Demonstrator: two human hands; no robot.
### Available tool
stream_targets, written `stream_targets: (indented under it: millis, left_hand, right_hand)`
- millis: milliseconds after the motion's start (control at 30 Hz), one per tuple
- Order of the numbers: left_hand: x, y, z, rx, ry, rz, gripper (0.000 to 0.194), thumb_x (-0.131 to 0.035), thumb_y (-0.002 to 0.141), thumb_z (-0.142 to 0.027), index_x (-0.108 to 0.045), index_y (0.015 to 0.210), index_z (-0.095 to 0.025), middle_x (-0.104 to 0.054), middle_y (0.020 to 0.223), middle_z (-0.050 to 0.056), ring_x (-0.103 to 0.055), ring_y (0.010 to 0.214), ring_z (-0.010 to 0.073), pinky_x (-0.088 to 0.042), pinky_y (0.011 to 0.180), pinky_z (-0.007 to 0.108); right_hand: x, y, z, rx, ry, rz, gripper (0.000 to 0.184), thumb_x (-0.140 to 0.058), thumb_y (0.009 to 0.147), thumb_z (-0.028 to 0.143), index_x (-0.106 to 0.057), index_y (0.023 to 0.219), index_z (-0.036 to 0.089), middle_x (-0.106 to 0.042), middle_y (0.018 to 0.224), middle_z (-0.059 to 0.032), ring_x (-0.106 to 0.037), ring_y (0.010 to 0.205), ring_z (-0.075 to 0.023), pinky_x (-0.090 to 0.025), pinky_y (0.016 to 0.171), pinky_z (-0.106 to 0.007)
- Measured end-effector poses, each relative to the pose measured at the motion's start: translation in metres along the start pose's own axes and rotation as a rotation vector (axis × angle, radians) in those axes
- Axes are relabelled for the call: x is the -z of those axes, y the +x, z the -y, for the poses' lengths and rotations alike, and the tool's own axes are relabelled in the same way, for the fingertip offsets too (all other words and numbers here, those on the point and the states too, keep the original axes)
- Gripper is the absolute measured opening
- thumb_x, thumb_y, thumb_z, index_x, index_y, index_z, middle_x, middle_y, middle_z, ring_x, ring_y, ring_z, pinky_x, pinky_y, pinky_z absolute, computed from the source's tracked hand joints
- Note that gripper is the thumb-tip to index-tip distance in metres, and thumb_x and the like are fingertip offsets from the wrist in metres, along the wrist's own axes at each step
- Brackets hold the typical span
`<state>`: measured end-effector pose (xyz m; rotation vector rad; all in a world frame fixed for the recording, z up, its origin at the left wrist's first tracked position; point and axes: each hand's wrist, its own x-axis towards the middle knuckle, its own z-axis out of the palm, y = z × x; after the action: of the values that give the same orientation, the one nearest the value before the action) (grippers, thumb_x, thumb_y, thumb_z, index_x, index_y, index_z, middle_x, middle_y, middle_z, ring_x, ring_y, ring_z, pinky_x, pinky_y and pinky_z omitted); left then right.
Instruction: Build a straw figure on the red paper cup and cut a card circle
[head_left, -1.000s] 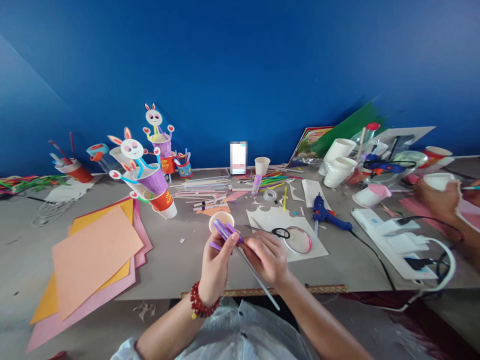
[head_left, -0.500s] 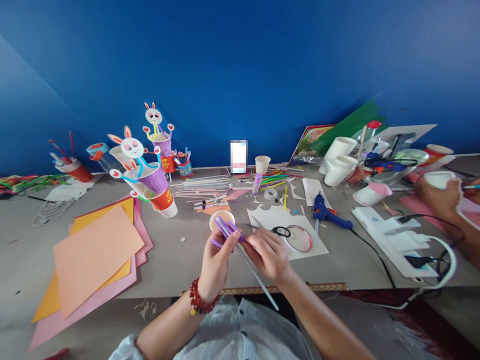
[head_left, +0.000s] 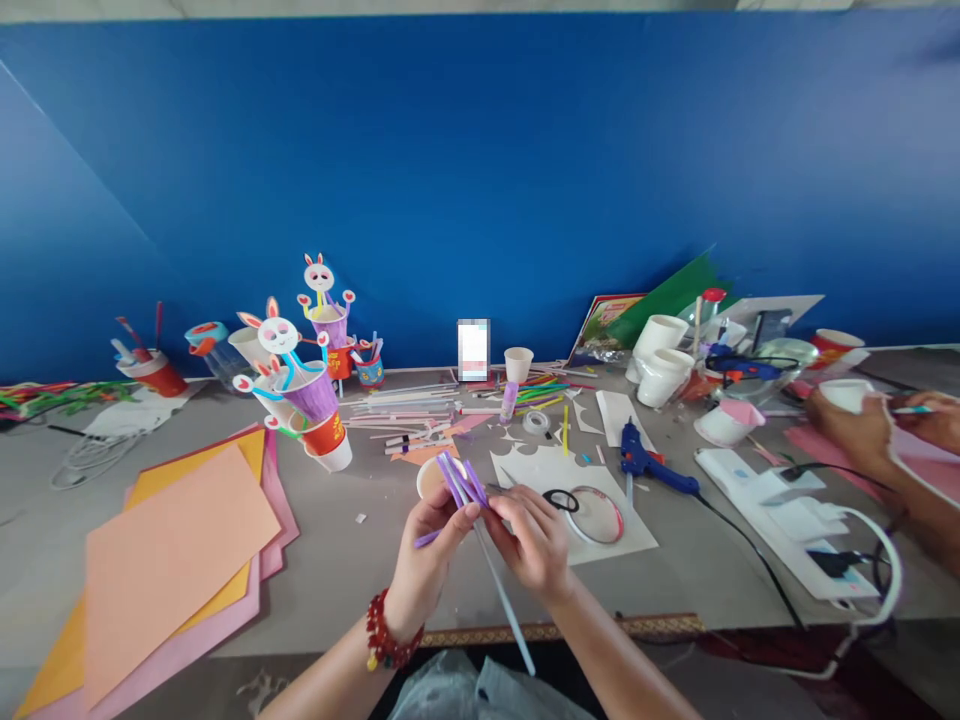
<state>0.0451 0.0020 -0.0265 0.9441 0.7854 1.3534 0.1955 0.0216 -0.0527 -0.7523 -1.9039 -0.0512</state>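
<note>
My left hand (head_left: 427,565), with a red bead bracelet on the wrist, is closed around a bunch of short purple straw pieces (head_left: 459,482) that stick up past its fingers. My right hand (head_left: 531,540) is closed on a long pale straw (head_left: 504,602) that slants down toward my lap, its upper end meeting the purple pieces. Both hands hover just above the grey table (head_left: 352,560), close in front of a small paper cup (head_left: 430,474). Black-handled scissors (head_left: 556,499) and a tape roll (head_left: 598,512) lie on white paper right of my hands.
Sheets of orange and pink paper (head_left: 161,560) lie at left. Bunny cup figures (head_left: 304,385) stand behind them. Loose straws (head_left: 409,405), a blue glue gun (head_left: 649,463) with its cord, white cups (head_left: 660,360) and a power strip (head_left: 780,505) fill the back and right. Another person's hands (head_left: 874,425) work at far right.
The camera has tilted up, so everything sits lower in view. My hands have stayed together on the straws, with the purple pieces turned slightly more upright.
</note>
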Motion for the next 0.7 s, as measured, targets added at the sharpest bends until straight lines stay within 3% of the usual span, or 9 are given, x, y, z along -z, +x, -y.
stream_targets:
  millis: [300, 367, 467, 600, 700]
  left_hand:
    - [0.008, 0.006, -0.003, 0.006, 0.070, 0.013, 0.016, -0.072, 0.084, -0.032, -0.077, 0.089, -0.018, -0.072, 0.083, 0.003, -0.061, 0.080, 0.0150, -0.049, 0.078, 0.024]
    - [0.012, 0.007, -0.008, 0.004, 0.092, 0.023, 0.018, -0.071, 0.085, -0.033, -0.078, 0.093, -0.018, -0.073, 0.088, 0.005, -0.061, 0.081, 0.0158, -0.048, 0.078, 0.025]
    - [0.017, 0.007, -0.018, -0.010, 0.144, 0.044, 0.022, -0.072, 0.084, -0.033, -0.077, 0.100, -0.019, -0.073, 0.101, 0.008, -0.062, 0.088, 0.0180, -0.049, 0.080, 0.026]
    - [0.017, 0.004, -0.024, -0.039, 0.156, 0.118, 0.028, -0.073, 0.083, -0.033, -0.074, 0.108, -0.019, -0.071, 0.101, 0.009, -0.064, 0.091, 0.0211, -0.051, 0.081, 0.030]
    - [0.016, -0.003, -0.022, -0.089, 0.120, 0.176, 0.041, -0.076, 0.080, -0.032, -0.068, 0.118, -0.019, -0.070, 0.097, 0.009, -0.065, 0.091, 0.0223, -0.053, 0.080, 0.032]
  right_hand:
    - [-0.006, 0.005, 0.009, -0.027, 0.067, -0.032, 0.017, -0.056, 0.089, 0.003, -0.056, 0.092, 0.020, -0.060, 0.067, -0.0027, -0.052, 0.061, -0.0172, -0.045, 0.059, -0.030]
    - [-0.004, 0.005, 0.010, -0.123, 0.156, -0.008, 0.005, -0.063, 0.090, 0.017, -0.059, 0.091, 0.020, -0.060, 0.066, -0.0019, -0.052, 0.059, -0.0165, -0.043, 0.056, -0.029]
    - [-0.001, 0.004, 0.012, -0.370, 0.371, 0.012, 0.019, -0.068, 0.088, 0.038, -0.063, 0.088, 0.019, -0.063, 0.070, -0.0029, -0.055, 0.060, -0.0160, -0.046, 0.056, -0.028]
    - [-0.002, 0.005, 0.020, -0.753, 0.826, 0.015, 0.023, -0.069, 0.086, 0.041, -0.066, 0.092, 0.018, -0.067, 0.074, -0.0032, -0.057, 0.056, -0.0127, -0.046, 0.049, -0.023]
    - [-0.005, 0.005, 0.027, -0.880, 1.025, -0.052, 0.024, -0.076, 0.081, 0.040, -0.066, 0.080, 0.018, -0.064, 0.063, 0.0000, -0.057, 0.052, -0.0117, -0.047, 0.047, -0.022]
